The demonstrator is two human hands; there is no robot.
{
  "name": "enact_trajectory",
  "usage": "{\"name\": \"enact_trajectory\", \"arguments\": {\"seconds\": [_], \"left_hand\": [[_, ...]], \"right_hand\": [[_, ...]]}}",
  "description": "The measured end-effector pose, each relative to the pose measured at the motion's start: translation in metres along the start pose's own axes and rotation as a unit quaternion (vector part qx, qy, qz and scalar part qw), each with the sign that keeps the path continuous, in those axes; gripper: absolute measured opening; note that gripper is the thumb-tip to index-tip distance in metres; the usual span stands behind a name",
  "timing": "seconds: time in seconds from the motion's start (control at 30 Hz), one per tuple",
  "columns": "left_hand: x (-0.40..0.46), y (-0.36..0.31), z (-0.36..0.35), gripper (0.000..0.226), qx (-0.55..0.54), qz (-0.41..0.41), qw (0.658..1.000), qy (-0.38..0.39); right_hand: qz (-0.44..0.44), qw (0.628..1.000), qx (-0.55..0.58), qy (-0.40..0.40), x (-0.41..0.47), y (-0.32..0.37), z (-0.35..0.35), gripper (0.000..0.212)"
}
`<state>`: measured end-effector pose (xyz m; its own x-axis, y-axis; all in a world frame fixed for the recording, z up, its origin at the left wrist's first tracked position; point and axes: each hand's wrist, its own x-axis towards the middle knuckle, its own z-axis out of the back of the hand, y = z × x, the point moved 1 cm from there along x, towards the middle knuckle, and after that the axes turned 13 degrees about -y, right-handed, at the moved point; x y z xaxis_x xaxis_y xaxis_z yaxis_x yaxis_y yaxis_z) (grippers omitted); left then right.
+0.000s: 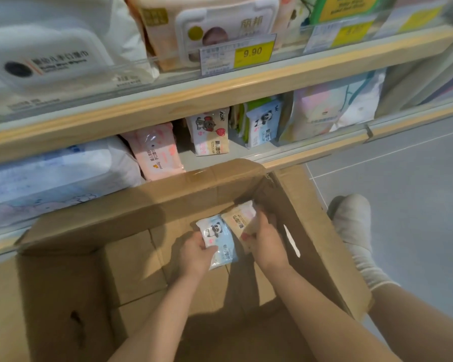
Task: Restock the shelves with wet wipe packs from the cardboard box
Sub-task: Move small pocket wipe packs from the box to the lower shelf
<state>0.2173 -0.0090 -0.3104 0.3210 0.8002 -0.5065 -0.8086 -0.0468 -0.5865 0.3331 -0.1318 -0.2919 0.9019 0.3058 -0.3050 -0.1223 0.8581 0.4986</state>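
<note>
Starting at the left of the frame, the large open brown cardboard box (63, 296) is sitting on the floor against the light wooden shelving unit (168, 100), its bottom looking nearly bare. Toward the centre, the left hand (195, 254) is reaching deep into the box, its fingers curling over the lower edge of a small pale-blue wet wipe pack printed with a panda (219, 237) and pinching it. Just to the right, the right hand (266, 244) is closing around a small beige wet wipe pack with dark lettering (239, 220), though how firmly is hard to tell through the blur. The two packs are lying side by side, touching, near the box's far right corner. Above them, in the middle of the frame, matching panda and bear packs are standing upright on the lower shelf (209, 159), with a bare gap in front. The slick film could slip from such a light edge pinch during the lift, and the raised box flap (215, 176) could be catching a pack on the way up, or a careless insertion could be toppling the upright rows.
</note>
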Motion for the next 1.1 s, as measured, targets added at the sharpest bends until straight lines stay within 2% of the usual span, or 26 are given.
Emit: {"name": "enact_trajectory", "arguments": {"seconds": [0.1, 0.2, 0.3, 0.4, 0.5, 0.63, 0.73, 0.8, 1.1], "left_hand": [[-0.012, -0.006, 0.029, 0.028, -0.053, -0.027, 0.998, 0.003], [-0.026, -0.021, 0.066, 0.032, -0.106, -0.065, 0.992, -0.009], [-0.038, -0.042, 0.105, 0.033, -0.128, -0.101, 0.986, -0.022], [-0.045, -0.064, 0.137, 0.031, -0.131, -0.164, 0.976, -0.064], [-0.046, -0.082, 0.163, 0.032, -0.141, -0.217, 0.961, -0.099], [-0.035, -0.089, 0.174, 0.037, -0.152, -0.206, 0.965, -0.064], [-0.029, -0.082, 0.171, 0.038, -0.130, -0.206, 0.970, -0.024], [-0.022, -0.076, 0.170, 0.040, -0.110, -0.208, 0.972, -0.015], [0.005, -0.071, 0.162, 0.045, -0.133, -0.154, 0.979, -0.003]], "right_hand": [[-0.005, 1.000, 0.013, -0.024, -0.008, 0.009, 0.019, 0.023], [0.033, 0.998, 0.025, -0.050, -0.016, 0.022, 0.045, 0.018], [0.079, 0.991, 0.085, -0.060, -0.021, 0.047, 0.076, 0.008], [0.091, 0.982, 0.157, -0.044, -0.017, 0.074, 0.106, 0.014], [0.103, 0.968, 0.218, -0.073, -0.011, 0.099, 0.142, 0.017], [0.164, 0.957, 0.215, -0.109, 0.001, 0.130, 0.172, 0.008], [0.190, 0.955, 0.206, -0.093, 0.017, 0.147, 0.163, 0.011], [0.189, 0.962, 0.183, -0.076, 0.029, 0.155, 0.149, 0.021], [0.100, 0.988, 0.102, -0.059, 0.081, 0.167, 0.086, 0.023]]}}
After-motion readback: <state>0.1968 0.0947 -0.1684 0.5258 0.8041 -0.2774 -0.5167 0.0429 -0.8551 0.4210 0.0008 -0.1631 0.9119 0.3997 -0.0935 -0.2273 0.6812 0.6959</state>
